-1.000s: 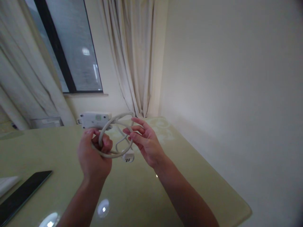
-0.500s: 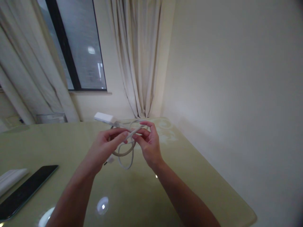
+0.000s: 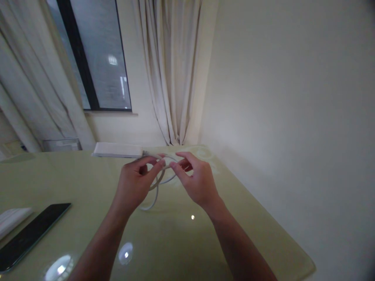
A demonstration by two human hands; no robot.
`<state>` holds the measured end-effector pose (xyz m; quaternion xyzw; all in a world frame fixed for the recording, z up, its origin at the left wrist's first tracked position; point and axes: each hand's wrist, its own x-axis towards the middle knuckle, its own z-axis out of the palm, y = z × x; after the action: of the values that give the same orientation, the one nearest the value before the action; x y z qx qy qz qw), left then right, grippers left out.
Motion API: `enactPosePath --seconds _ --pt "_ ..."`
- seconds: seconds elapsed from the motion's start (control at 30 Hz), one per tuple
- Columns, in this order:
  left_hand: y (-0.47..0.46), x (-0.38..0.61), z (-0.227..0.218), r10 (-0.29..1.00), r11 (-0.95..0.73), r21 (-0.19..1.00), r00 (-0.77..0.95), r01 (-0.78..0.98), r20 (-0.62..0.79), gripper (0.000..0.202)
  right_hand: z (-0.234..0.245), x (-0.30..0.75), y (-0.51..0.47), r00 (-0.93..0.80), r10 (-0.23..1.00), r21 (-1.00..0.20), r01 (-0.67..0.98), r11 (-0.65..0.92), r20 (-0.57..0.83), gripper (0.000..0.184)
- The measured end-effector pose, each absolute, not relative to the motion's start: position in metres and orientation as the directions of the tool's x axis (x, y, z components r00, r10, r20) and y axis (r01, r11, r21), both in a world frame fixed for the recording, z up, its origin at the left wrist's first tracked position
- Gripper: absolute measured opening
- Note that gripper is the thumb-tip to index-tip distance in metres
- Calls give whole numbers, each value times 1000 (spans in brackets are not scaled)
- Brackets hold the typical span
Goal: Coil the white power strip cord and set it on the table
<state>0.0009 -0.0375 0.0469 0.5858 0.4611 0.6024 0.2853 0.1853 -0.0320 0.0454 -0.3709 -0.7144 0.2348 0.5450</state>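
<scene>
A white power strip is held flat just above the far side of a glossy pale-green table. Its white cord hangs in loops between my hands. My left hand pinches the cord near where it leaves the strip, fingers closed. My right hand faces it, fingers curled and pinching the same cord a little to the right. The plug is hidden behind my hands.
A black phone lies at the table's left front, beside a white folded thing at the edge. Cream curtains and a dark window stand behind. A plain wall runs along the table's right side.
The power strip turned from facing me to lying edge-on and flat. My left hand rolled over and both hands came together, pinching the cord; the hanging plug went out of sight.
</scene>
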Motion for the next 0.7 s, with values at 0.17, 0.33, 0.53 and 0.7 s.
enactPosePath --seconds 0.17,0.33,0.53,0.7 --pt "-42 10 43 833 -511 750 26 420 553 12 49 186 -30 -286 726 -713 167 681 626 38" --pt "-50 23 42 822 -547 750 69 372 565 33 45 188 -18 -228 824 -840 44 541 519 35" --pt "-50 12 41 796 -599 690 208 407 568 32 47 206 -6 -261 844 -883 -126 452 469 38" --pt "-45 -8 45 826 -553 769 89 321 557 34 38 214 20 -48 933 -868 -385 313 357 40"
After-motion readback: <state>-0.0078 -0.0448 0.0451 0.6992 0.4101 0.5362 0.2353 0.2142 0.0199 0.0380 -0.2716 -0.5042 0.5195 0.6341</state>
